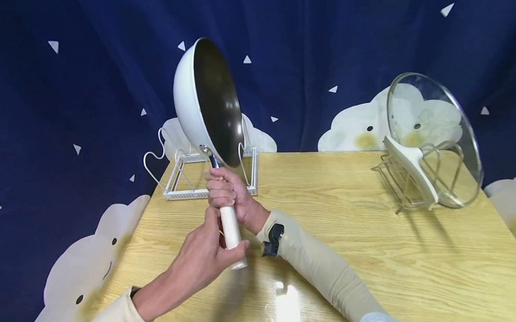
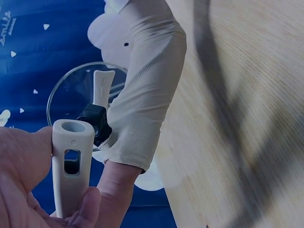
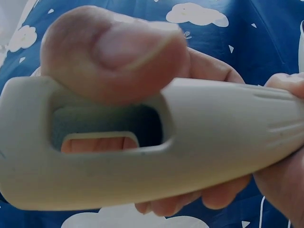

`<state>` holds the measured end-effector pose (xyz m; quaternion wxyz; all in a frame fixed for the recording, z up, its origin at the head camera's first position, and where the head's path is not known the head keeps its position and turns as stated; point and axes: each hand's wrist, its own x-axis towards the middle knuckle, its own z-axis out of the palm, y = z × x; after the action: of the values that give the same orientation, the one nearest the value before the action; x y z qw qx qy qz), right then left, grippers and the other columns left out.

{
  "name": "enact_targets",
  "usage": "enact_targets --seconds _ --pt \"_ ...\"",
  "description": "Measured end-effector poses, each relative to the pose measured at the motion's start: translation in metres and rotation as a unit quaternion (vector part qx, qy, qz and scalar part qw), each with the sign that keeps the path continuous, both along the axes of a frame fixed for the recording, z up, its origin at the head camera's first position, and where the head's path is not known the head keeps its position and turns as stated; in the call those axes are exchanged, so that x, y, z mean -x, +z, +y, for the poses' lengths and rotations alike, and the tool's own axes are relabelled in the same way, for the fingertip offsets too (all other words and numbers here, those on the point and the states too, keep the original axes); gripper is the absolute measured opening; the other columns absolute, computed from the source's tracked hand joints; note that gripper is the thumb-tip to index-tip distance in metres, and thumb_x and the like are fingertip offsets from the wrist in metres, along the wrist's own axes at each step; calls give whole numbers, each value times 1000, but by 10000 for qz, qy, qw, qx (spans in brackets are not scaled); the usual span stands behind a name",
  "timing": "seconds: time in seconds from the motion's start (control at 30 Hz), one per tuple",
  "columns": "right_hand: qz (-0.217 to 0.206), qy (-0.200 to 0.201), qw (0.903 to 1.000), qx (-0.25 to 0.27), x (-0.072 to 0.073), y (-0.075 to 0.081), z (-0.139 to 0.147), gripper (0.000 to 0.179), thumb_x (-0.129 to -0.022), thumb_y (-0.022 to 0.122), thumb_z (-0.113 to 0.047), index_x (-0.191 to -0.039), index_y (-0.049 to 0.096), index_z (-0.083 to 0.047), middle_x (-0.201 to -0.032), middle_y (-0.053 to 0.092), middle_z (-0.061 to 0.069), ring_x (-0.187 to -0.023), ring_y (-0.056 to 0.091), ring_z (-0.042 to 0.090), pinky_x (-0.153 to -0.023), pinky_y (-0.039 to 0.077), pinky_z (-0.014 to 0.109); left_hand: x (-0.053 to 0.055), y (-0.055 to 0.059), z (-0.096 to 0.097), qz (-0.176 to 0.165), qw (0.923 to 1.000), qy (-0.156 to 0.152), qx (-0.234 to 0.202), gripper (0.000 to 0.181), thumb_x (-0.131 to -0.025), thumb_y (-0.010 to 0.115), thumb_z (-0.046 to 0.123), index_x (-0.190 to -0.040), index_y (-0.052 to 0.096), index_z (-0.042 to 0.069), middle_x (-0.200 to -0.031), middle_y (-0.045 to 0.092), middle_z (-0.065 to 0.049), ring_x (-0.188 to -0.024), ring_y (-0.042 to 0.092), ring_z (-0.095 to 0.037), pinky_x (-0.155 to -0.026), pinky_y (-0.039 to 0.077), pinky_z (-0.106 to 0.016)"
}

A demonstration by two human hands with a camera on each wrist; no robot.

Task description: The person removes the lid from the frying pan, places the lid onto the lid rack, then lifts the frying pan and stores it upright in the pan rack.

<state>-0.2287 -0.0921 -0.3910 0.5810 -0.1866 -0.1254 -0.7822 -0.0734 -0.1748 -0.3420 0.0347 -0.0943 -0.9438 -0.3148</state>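
A wok (image 1: 185, 94), white outside and dark inside, is raised on its side above the table, its opening turned to the right. My right hand (image 1: 231, 193) grips its white handle (image 1: 230, 224) close to the pan. Lower down, my left hand (image 1: 201, 250) holds the handle's end, thumb laid across it and fingers partly hidden behind. In the right wrist view the left thumb (image 3: 114, 54) lies over the slot in the handle (image 3: 209, 123). The handle's hollow end (image 2: 73, 127) shows in the left wrist view. Behind the wok stands a white wire rack (image 1: 186, 195), partly covered by it.
At the right of the wooden table (image 1: 320, 196), a glass lid (image 1: 471, 137) with a white handle (image 1: 407, 166) stands upright in a metal wire rack (image 1: 399, 186). A dark blue curtain (image 1: 301, 68) with clouds hangs behind and beside the table.
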Motion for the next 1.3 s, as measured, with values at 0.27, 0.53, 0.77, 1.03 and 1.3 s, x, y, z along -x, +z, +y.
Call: enact_targets --seconds 0.27,0.53,0.77,1.03,1.3 --pt "1 -38 10000 -76 1 -3 2 34 -102 52 -13 -72 38 -12 -53 21 -12 -39 23 3 -36 33 18 1 -4 0 19 10000 -24 15 56 -82 82 25 -120 45 4 -78 58 1 -64 55 -8 -53 47 -24" --pt "79 -54 9999 -71 2 -4 1 34 -100 54 -11 -71 37 -13 -53 20 -11 -38 22 3 -36 33 17 1 -6 0 191 9998 -56 82 62 -81 82 24 -125 44 3 -77 57 1 -64 54 -8 -53 46 -23" --pt "40 -65 9999 -90 1 -7 3 34 -99 54 -11 -71 37 -13 -52 21 -12 -38 23 3 -36 33 17 1 -9 2 269 9996 -40 95 62 -81 82 24 -124 44 3 -76 56 1 -63 52 -8 -52 45 -23" --pt "52 -7 10000 -82 -1 -10 1 36 -98 57 -11 -69 36 -14 -53 20 -12 -39 23 3 -36 33 17 -3 -12 3 388 9992 3 101 55 -80 82 22 -117 45 4 -76 54 2 -62 50 -7 -52 44 -23" --pt "36 -12 10000 -88 -2 -10 5 37 -98 56 -11 -68 35 -14 -52 20 -12 -39 22 2 -36 30 17 -2 -15 5 454 9989 -77 57 53 -80 83 22 -115 47 5 -76 54 2 -62 50 -7 -52 44 -22"
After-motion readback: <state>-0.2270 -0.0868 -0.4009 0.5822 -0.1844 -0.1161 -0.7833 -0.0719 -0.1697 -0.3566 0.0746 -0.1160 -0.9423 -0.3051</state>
